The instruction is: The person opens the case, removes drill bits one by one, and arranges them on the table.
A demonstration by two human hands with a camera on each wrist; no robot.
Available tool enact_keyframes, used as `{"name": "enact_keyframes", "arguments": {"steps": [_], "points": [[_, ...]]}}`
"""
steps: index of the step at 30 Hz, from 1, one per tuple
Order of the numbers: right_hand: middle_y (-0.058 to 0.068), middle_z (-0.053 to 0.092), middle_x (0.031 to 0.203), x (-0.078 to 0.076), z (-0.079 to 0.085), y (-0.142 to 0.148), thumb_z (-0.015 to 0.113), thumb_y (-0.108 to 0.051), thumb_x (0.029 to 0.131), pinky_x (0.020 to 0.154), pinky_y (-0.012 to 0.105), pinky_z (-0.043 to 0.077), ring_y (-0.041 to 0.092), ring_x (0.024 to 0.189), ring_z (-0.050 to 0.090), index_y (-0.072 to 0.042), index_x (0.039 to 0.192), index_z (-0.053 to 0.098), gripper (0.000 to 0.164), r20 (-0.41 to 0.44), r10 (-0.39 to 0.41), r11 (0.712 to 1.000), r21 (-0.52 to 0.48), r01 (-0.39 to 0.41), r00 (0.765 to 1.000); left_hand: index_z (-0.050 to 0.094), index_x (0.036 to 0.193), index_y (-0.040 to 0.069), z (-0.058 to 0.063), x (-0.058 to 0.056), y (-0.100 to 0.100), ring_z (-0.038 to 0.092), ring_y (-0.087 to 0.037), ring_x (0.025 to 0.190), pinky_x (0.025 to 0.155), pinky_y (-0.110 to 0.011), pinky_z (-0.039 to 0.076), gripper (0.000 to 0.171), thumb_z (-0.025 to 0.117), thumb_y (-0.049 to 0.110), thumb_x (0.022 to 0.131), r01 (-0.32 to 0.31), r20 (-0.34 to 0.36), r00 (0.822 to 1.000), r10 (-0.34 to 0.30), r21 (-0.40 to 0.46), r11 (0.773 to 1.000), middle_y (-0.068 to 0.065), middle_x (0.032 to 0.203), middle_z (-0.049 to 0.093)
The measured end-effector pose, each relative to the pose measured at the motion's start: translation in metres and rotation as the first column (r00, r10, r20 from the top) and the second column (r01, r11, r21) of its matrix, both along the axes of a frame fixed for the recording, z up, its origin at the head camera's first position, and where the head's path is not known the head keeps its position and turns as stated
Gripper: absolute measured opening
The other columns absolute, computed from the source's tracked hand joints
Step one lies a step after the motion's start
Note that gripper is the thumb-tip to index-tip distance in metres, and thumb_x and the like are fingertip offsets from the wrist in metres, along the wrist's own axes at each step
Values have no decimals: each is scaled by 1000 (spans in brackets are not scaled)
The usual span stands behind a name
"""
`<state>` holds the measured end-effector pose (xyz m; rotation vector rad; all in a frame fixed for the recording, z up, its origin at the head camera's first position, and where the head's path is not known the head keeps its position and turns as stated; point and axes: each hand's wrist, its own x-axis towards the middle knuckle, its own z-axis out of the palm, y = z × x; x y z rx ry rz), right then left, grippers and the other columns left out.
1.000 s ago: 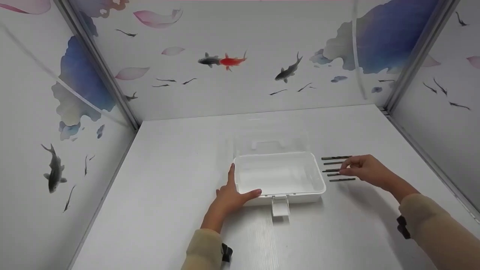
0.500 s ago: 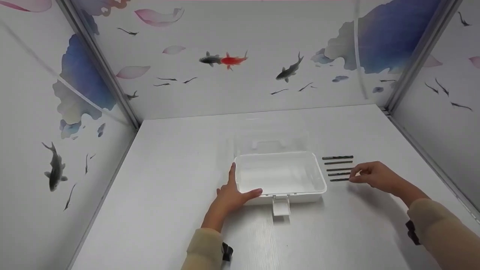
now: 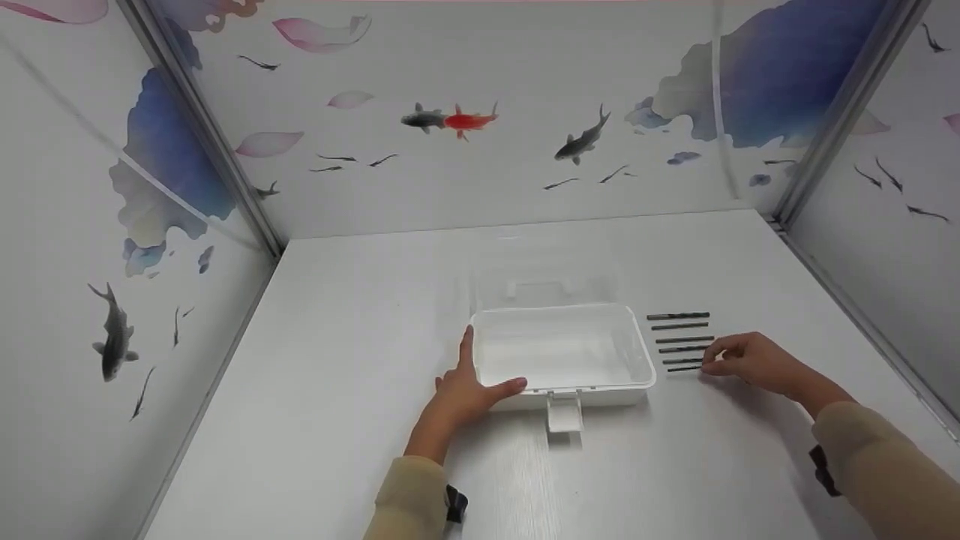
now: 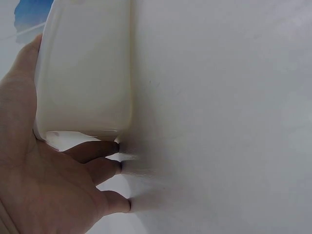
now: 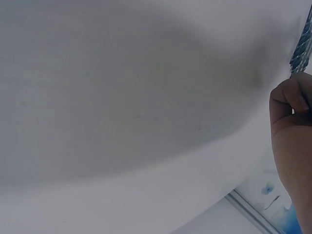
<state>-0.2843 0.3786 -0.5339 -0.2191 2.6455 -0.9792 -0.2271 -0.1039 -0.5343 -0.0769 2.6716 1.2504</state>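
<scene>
My left hand (image 3: 459, 391) rests on the front left corner of an open white plastic box (image 3: 525, 397), its forefinger straight along the left rim and its thumb on the front rim. In the left wrist view the other fingers (image 4: 113, 201) reach down beside the box wall. To the right of the box, several dark drill bits (image 3: 679, 316) lie side by side in a row. My right hand (image 3: 757, 366) pinches the right end of the nearest, thin drill bit (image 3: 682, 369) between thumb and forefinger. In the right wrist view, drill bits (image 5: 302, 48) show beyond the hand.
The box's clear lid (image 3: 544, 285) is folded back onto the white table (image 3: 360, 337). A white latch (image 3: 564, 414) hangs from the box front. Printed walls with fish (image 3: 581, 142) enclose the table at the back and both sides.
My right hand has moved down the row toward the near side, and another thin drill bit now shows at its near end. The left hand and box have stayed put.
</scene>
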Motion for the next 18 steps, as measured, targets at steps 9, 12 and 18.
{"name": "enact_keyframes", "arguments": {"steps": [9, 12, 18], "points": [[-2, 60, 86, -2, -3, -1, 82, -36, 94, 63, 26, 43, 12, 77, 49, -14, 105, 79, 25, -18, 2, 1000, 21, -2, 1000, 0, 173, 23, 0, 0, 1, 38, -54, 154, 132, -68, 16, 138, 84, 73, 75, -6, 5, 1000, 6, 3, 1000, -30, 163, 45], [-2, 59, 86, -3, -3, 1, 82, -37, 93, 64, 26, 43, 12, 78, 49, -13, 106, 79, 26, -7, -9, 1000, 26, 9, 1000, 0, 173, 23, 0, 1, 1, 38, -53, 154, 133, -67, 13, 138, 84, 73, 76, -2, 4, 1000, 2, 2, 1000, -30, 164, 45], [-2, 59, 89, -5, -4, 1, 82, -35, 94, 63, 27, 45, 13, 78, 50, -13, 106, 79, 26, 20, -23, 999, 26, 22, 1000, 0, 173, 22, 0, 0, -1, 38, -54, 154, 134, -66, 8, 138, 83, 74, 76, 7, -4, 1000, -7, 9, 1000, -31, 163, 45]]}}
